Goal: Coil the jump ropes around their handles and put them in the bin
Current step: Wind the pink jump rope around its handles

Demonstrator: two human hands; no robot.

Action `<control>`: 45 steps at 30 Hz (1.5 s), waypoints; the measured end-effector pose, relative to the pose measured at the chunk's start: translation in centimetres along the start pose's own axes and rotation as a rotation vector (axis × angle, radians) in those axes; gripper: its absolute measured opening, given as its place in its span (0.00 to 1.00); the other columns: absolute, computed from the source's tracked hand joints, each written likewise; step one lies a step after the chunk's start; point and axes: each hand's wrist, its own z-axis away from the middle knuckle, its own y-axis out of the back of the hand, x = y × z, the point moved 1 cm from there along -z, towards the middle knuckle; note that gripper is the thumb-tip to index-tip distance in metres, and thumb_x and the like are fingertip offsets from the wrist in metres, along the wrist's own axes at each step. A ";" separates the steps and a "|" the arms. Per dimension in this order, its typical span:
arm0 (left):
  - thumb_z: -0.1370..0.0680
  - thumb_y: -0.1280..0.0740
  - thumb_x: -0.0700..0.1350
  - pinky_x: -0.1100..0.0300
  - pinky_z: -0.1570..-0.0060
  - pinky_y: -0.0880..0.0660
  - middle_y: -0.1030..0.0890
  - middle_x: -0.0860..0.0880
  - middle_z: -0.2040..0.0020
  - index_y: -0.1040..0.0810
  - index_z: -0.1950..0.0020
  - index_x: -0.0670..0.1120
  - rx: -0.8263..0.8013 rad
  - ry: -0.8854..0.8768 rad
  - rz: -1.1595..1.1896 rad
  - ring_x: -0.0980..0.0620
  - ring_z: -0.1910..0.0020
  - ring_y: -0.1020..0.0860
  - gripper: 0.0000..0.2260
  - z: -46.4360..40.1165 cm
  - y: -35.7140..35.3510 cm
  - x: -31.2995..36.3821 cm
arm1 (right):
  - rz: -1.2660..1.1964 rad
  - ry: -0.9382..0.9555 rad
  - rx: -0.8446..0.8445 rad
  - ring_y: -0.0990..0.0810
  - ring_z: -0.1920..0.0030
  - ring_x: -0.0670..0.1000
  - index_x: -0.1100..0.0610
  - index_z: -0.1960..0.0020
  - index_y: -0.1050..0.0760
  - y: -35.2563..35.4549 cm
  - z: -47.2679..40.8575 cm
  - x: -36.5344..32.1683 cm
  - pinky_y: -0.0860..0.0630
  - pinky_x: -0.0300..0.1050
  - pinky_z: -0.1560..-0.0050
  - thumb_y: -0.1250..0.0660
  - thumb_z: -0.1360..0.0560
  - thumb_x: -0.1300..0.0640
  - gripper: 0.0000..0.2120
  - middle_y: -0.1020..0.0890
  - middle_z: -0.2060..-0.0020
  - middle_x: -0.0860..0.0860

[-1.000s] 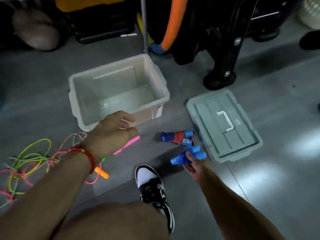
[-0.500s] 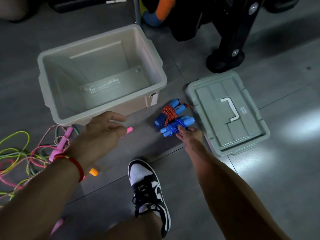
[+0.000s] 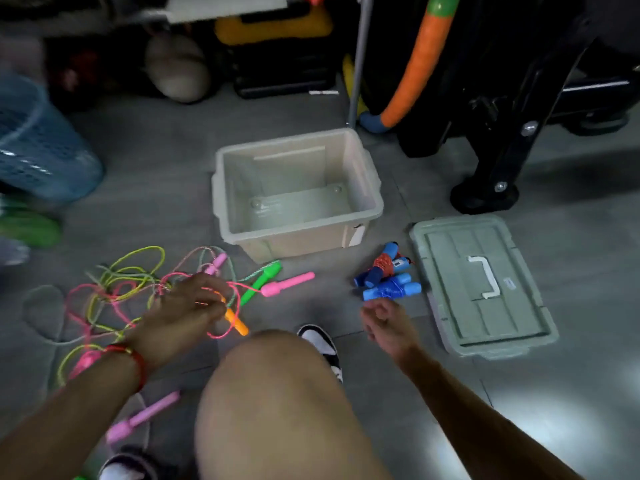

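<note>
An empty translucent bin (image 3: 375, 206) stands on the grey floor. Right of it lie two coiled jump ropes with blue handles, one wound in red cord (image 3: 382, 264), one in blue cord (image 3: 391, 290). A tangle of loose pink, yellow and green ropes (image 3: 114, 289) spreads at the left. My left hand (image 3: 183, 313) reaches into the tangle; its fingers are on an orange handle (image 3: 237, 323) and pink cord. Green handle (image 3: 263, 278) and pink handle (image 3: 287, 284) lie before the bin. My right hand (image 3: 384, 323) hovers just below the blue bundles, fingers loosely curled, holding nothing.
The bin's grey lid (image 3: 485, 285) lies flat at the right. A blue mesh basket (image 3: 38, 143) stands far left. Black equipment legs (image 3: 498, 157) and an orange foam tube (image 3: 415, 67) stand behind the bin. My knee (image 3: 270, 403) and shoe (image 3: 323, 344) fill the foreground. Another pink handle (image 3: 142, 417) lies lower left.
My right hand has let go of the blue-corded bundle and drawn back from it. My left hand has moved left into the rope tangle onto the orange handle. The camera pulled back.
</note>
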 end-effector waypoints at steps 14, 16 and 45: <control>0.24 0.29 0.45 0.57 0.48 0.26 0.18 0.49 0.48 0.22 0.40 0.54 0.277 0.227 -0.281 0.44 0.47 0.19 0.14 17.2 13.8 -15.2 | 1.465 0.811 -0.731 0.22 0.51 0.49 0.51 0.43 0.21 -15.7 9.2 -31.1 0.26 0.43 0.48 0.34 0.21 0.50 0.09 0.21 0.54 0.44; 0.24 0.29 0.44 0.57 0.44 0.28 0.19 0.46 0.42 0.25 0.32 0.52 0.240 0.272 -0.287 0.43 0.43 0.21 0.20 17.4 13.9 -16.6 | 1.515 0.811 -0.777 0.20 0.50 0.53 0.54 0.44 0.20 -19.2 9.0 -30.2 0.23 0.48 0.47 0.35 0.21 0.51 0.10 0.18 0.52 0.47; 0.25 0.37 0.61 0.53 0.35 0.28 0.20 0.46 0.40 0.26 0.32 0.57 0.174 0.539 -0.208 0.42 0.36 0.24 0.22 11.5 19.9 -19.2 | 0.571 0.596 -0.665 0.18 0.63 0.51 0.46 0.48 0.27 -42.0 8.1 -12.0 0.19 0.55 0.58 0.40 0.19 0.53 0.04 0.18 0.61 0.47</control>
